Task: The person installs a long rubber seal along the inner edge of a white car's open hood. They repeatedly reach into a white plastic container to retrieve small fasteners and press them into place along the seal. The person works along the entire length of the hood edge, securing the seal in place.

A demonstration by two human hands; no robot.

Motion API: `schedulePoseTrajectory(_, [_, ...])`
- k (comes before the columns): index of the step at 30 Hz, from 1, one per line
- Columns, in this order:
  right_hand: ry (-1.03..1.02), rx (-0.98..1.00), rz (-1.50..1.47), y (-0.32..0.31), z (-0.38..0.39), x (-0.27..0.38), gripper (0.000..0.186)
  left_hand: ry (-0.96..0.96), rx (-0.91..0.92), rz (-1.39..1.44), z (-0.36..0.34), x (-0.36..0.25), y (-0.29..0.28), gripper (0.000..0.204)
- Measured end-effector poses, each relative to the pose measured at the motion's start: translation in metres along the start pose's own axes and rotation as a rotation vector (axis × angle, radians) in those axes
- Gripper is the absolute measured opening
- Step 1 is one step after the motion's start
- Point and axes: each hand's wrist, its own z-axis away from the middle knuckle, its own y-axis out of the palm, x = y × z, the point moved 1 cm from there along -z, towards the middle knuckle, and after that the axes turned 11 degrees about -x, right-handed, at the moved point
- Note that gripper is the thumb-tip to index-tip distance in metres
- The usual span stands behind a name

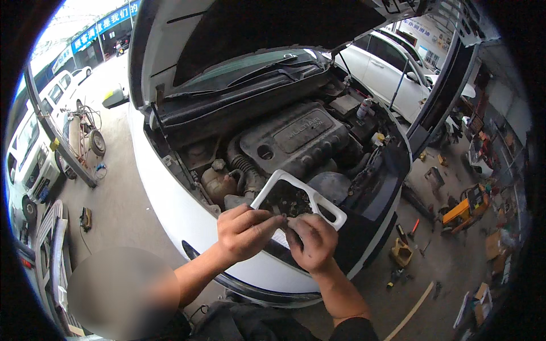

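A white plastic tray (336, 217) with a handle opening and many small dark pieces inside sits at the front of the open engine bay. Just over its near edge my left hand (243, 233) and my right hand (311, 241) meet, both with fingers pinched at a small dark piece (284, 220), too small to make out exactly. Behind the tray are the black engine cover (301, 131) and, to the left, a translucent coolant reservoir (216, 187).
The white car (159, 210) has its hood (239, 28) raised. A lift post (435, 85) stands right. On the floor are a yellow-black machine (463, 210), a red-handled hammer (412, 227) and scattered tools. More vehicles (381, 68) are parked around.
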Motion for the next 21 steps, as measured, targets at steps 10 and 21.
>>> schedulePoseTrajectory(10, [0.167,-0.063,-0.245,-0.002,0.004,0.007,0.022,-0.512,0.128,0.305,-0.002,-0.022,-0.016,0.026])
schedulePoseTrajectory(21, [0.371,0.248,0.066,-0.004,0.014,-0.035,0.011,-1.044,0.195,0.366,0.03,0.006,-0.006,0.029])
